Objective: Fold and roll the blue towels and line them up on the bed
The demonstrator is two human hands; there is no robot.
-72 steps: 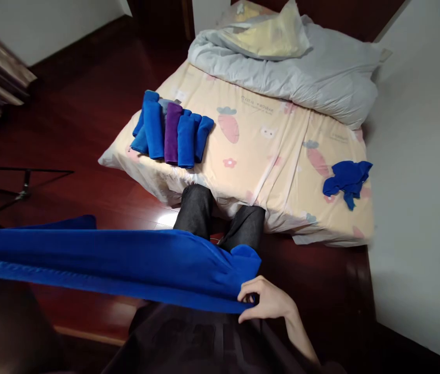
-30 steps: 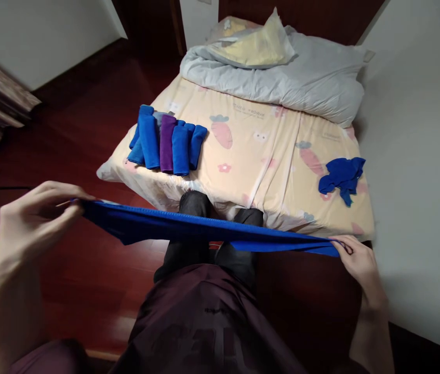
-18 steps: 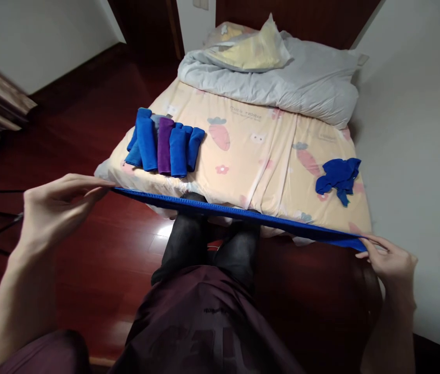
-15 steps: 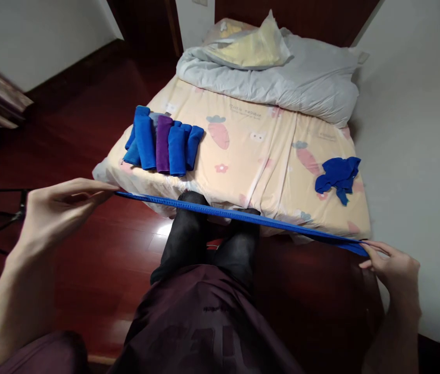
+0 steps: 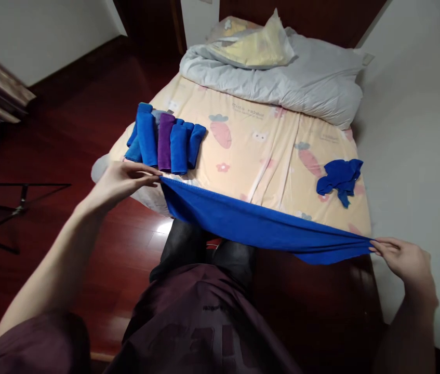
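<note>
A blue towel (image 5: 251,223) is stretched between my hands, above my knees and the near edge of the bed. My left hand (image 5: 126,182) pinches its left corner, close to the rolled towels. At the other end, my right hand (image 5: 399,257) grips the right corner between thumb and fingers. The towel's upper edge is taut and slopes down to the right; its body hangs below in folds. Several rolled blue towels (image 5: 147,137) and a purple rolled towel (image 5: 165,143) lie side by side on the bed's left. A crumpled blue cloth (image 5: 340,179) lies near the right edge.
The bed (image 5: 239,150) has a carrot-patterned sheet. A grey quilt (image 5: 321,78) and a yellow pillow (image 5: 258,49) are at its head. To the left stand black metal legs (image 5: 19,210) on the dark red floor (image 5: 67,130). A white wall (image 5: 418,130) runs along the right.
My left hand has moved right and slightly up, toward the rolled towels. The blue towel, seen as a thin strip before, now shows its broad face. My right hand has shifted slightly right.
</note>
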